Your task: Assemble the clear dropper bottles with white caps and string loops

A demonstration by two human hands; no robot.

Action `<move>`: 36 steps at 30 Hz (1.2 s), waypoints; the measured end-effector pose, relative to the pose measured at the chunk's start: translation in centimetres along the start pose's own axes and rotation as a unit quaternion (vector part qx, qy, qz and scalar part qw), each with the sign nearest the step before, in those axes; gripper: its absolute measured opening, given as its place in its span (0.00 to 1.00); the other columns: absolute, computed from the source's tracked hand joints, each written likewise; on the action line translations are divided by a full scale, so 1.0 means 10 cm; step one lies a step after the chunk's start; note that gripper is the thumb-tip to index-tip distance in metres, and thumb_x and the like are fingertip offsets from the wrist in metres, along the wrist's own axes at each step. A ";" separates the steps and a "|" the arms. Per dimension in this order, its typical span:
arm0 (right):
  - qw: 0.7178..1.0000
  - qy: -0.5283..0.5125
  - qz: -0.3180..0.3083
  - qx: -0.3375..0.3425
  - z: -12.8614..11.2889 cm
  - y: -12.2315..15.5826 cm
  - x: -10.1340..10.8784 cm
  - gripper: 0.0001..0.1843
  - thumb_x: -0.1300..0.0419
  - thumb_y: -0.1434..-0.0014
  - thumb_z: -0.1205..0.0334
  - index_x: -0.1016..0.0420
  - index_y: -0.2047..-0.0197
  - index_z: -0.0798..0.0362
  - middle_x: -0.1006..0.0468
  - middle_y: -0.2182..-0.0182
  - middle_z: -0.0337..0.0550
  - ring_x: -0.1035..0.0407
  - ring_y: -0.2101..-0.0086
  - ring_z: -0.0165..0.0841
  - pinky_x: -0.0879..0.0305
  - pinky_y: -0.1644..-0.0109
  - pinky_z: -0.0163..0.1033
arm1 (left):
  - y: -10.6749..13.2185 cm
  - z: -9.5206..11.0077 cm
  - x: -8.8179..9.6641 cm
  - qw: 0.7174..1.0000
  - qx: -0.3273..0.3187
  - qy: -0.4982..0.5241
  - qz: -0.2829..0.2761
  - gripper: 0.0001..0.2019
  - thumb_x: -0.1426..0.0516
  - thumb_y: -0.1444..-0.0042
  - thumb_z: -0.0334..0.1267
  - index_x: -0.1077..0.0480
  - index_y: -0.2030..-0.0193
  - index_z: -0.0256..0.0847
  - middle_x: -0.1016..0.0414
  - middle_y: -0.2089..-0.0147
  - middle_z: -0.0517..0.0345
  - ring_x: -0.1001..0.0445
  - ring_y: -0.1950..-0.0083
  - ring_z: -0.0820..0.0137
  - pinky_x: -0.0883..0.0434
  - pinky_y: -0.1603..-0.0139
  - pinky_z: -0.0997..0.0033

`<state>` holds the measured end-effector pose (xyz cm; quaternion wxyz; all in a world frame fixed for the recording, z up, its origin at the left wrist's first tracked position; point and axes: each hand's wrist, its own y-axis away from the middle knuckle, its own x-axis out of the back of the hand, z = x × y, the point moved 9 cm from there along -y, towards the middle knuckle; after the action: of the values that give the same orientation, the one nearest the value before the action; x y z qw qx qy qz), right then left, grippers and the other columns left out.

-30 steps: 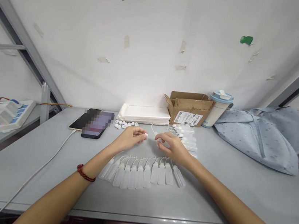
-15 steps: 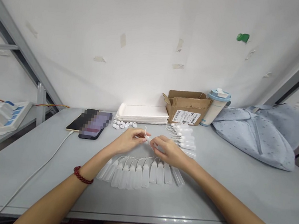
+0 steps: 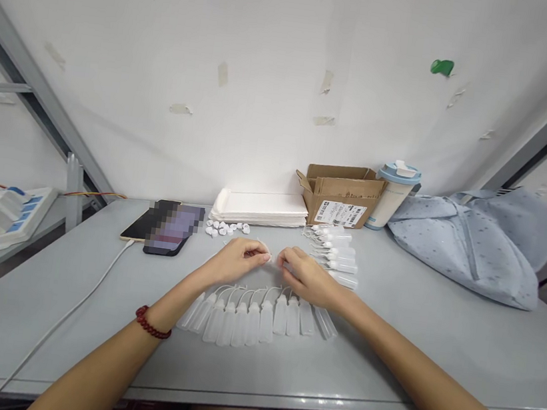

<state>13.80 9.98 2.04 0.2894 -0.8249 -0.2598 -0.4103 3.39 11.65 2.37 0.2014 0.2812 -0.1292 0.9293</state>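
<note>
My left hand [image 3: 238, 261] and my right hand [image 3: 307, 277] meet over the middle of the grey table [image 3: 436, 347], fingers pinched together on one small white squeeze bottle [image 3: 274, 258] held between them. The bottle is mostly hidden by my fingers. Just in front of my hands lies a fanned row of several translucent squeeze bottles [image 3: 254, 313] with tethered caps. A second group of such bottles [image 3: 337, 254] lies to the right of my right hand. A small heap of white caps [image 3: 225, 227] sits behind my left hand.
Two phones [image 3: 163, 224] lie at the left with a white charging cable [image 3: 61, 318] running to the front edge. At the back stand a stack of white trays [image 3: 260, 209], a cardboard box [image 3: 340, 197], a blue-lidded cup [image 3: 396, 194] and a pale blue bag [image 3: 480, 242].
My hands have drawn together from a small gap to fingertips touching around the small bottle. The view has shifted slightly to the right.
</note>
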 end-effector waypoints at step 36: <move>0.931 -0.341 0.078 -0.106 0.23 -0.02 0.09 0.11 0.54 0.36 0.52 0.44 0.64 0.51 0.35 0.79 0.33 0.41 0.75 0.28 0.44 0.67 0.36 | 0.02 0.04 -0.02 0.991 0.068 0.111 0.023 0.19 0.47 0.44 0.49 0.27 0.72 0.34 0.26 0.71 0.54 0.30 0.73 0.73 0.31 0.70 0.73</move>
<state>15.34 11.87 1.66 0.1251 -0.9588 -0.2323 -0.1058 3.66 11.24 2.53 0.1736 0.1864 -0.0489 0.9658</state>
